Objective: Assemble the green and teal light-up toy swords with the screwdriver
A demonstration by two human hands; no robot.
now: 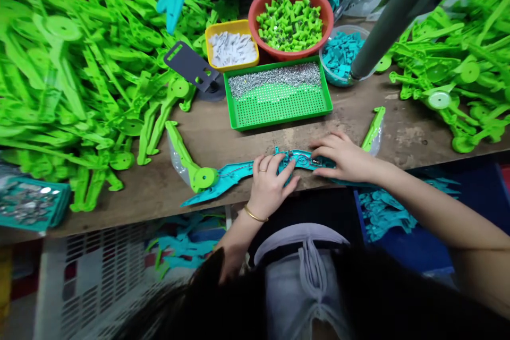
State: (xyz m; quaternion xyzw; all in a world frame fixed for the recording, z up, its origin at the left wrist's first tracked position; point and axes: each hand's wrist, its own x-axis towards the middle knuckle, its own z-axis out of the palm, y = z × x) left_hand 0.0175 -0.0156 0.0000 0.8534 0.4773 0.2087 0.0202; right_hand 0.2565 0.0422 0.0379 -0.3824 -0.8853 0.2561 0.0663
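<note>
A long teal plastic part (231, 175) lies along the front edge of the wooden table (215, 133). My left hand (271, 183) rests on its middle, fingers curled down over it. My right hand (342, 156) presses on the part's right end, fingers bent and close together over small metal fittings. A green plastic arm with a round hub (191, 164) lies at the part's left end, touching it. Whether either hand pinches a small piece is hidden.
A green tray (279, 103) holds small metal screws. Behind it stand a yellow tub of white pieces (232, 48), a red bowl of green tubes (290, 21) and a clear tub of teal bits (342, 53). Green parts heap left (71, 74) and right (458, 69). A grey pole (394, 10) slants in.
</note>
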